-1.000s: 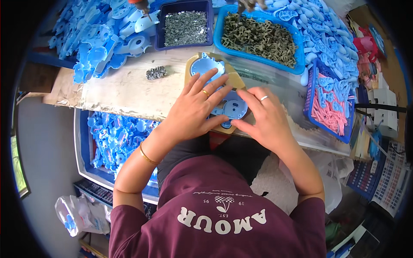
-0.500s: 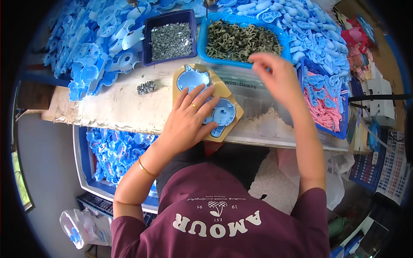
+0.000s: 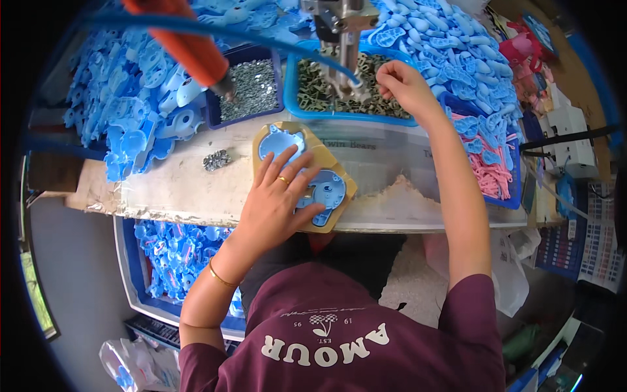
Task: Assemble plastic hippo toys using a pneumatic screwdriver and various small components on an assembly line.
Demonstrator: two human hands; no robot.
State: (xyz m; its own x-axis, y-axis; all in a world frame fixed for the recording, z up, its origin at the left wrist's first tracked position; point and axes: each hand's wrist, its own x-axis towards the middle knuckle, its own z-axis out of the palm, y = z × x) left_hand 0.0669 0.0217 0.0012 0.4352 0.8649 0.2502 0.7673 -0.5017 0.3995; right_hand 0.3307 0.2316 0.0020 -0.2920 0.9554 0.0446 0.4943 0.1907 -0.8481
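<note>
My left hand (image 3: 275, 199) lies with its fingers spread over a tan holding block (image 3: 331, 159) on the bench. Two light-blue plastic shell halves sit in the block: an upper rounded shell (image 3: 281, 140) and a lower shell (image 3: 329, 188), both partly covered by the hand. Above the right side of a turquoise tray (image 3: 356, 118) is my right hand (image 3: 406, 90), thumb and fingertips pinched together. Whatever is between those fingertips is hidden or too small to name. Small olive-brown parts (image 3: 379, 103) fill that tray.
An orange screwdriver (image 3: 189, 49) and a metal tool head (image 3: 343, 49) hang over the back trays. Small silvery pieces fill a dark-blue tray (image 3: 282, 85); a little heap (image 3: 217, 160) lies on the bench. Blue plastic parts (image 3: 140, 121) pile up left; a basket (image 3: 513, 189) stands right.
The orange screwdriver and metal tool head now show over the trays. My right hand has gone from blurred to pinched above the turquoise tray. My left hand stays on the block.
</note>
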